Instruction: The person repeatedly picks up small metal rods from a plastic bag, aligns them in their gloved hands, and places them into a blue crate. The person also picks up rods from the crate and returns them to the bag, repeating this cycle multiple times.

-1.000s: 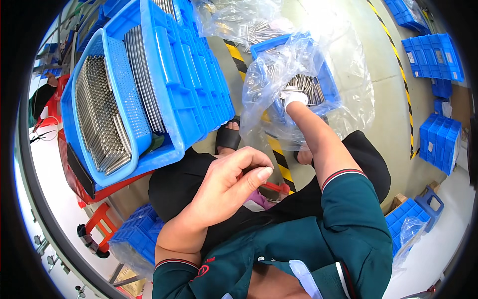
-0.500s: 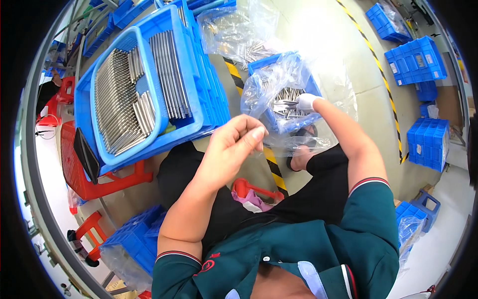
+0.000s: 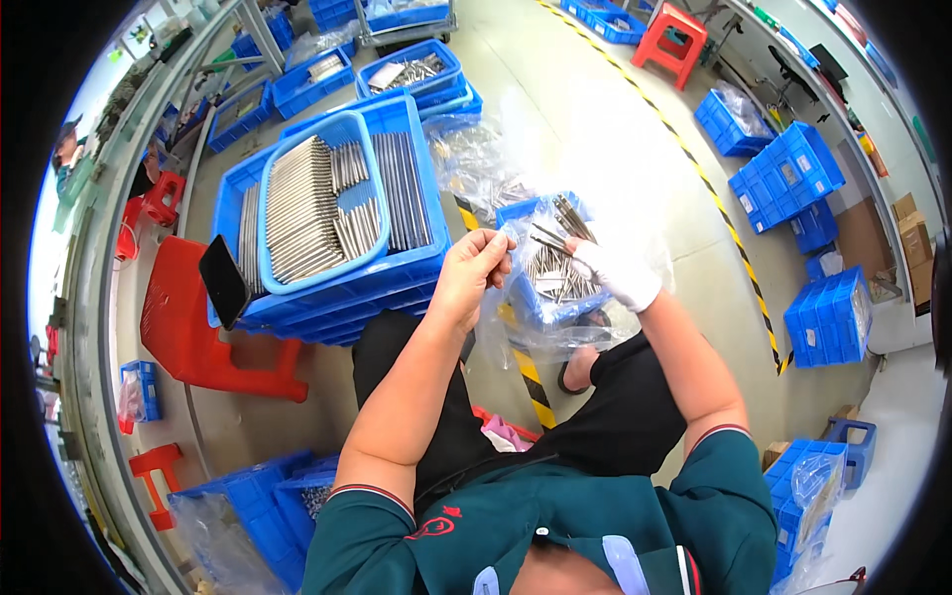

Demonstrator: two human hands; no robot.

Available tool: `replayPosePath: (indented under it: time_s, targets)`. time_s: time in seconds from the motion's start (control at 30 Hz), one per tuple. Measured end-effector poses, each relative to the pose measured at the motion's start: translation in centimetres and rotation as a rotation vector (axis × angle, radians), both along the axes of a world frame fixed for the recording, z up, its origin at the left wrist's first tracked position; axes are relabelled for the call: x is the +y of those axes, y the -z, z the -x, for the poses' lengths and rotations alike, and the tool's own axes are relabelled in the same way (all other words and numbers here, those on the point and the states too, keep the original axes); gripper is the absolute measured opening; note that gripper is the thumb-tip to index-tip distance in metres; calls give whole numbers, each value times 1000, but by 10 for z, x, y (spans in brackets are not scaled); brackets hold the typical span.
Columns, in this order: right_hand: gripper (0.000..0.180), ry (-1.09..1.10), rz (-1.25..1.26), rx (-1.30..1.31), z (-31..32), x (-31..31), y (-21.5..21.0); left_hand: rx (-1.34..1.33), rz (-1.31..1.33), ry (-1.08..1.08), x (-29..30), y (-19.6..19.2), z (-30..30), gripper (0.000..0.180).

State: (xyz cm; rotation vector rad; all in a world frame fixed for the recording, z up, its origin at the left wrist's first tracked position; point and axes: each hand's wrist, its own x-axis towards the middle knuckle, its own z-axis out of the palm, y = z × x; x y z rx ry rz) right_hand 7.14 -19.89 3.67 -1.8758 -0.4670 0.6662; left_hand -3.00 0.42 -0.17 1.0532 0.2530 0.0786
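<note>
My right hand (image 3: 617,275) wears a white glove and grips a small bunch of thin metal rods (image 3: 565,220), which fan out from its fingers. Below it is a blue bin (image 3: 542,315) lined with clear plastic, in which many loose rods (image 3: 562,275) lie in a jumble. Bare, my left hand (image 3: 478,268) is closed with thumb and fingertips pinched together, beside the bin's left side; what it may hold is hidden. To its left, a light-blue basket (image 3: 281,286) carries rods in neat rows, resting on a blue crate (image 3: 441,238) with longer rods standing along its right.
A black phone-like slab (image 3: 225,283) leans at the crate's left corner, above a red stool (image 3: 178,317). Clear plastic bags (image 3: 466,154) lie beyond the bin. Blue crates (image 3: 828,317) stand at the right, past yellow-black floor tape (image 3: 739,248).
My right hand has risen out of the bin with several rods in it. The left hand stays pinched near the bin. The view has shifted, showing more of the far floor.
</note>
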Motion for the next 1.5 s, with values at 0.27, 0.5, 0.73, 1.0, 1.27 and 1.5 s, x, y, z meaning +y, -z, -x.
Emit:
replayPosePath:
  time_s: [0.27,0.5,0.73,1.0,1.27,1.5]
  targets:
    - [22,-50,25,-533,36,19,3,-29,277,90,4,0,9,23]
    - [23,-141,57,-501,28,28,6,31,254,90,8,5,8,20]
    - [23,-150,103,-603,20,26,7,36,196,90,9,5,0,17]
    - [19,-116,62,-661,24,25,8,71,54,59,9,5,1,16]
    - [25,-127,121,-553,16,18,6,20,-153,-107,1,3,2,19]
    - [28,-230,-7,-237,13,5,-4,-10,51,-18,-3,-4,0,20]
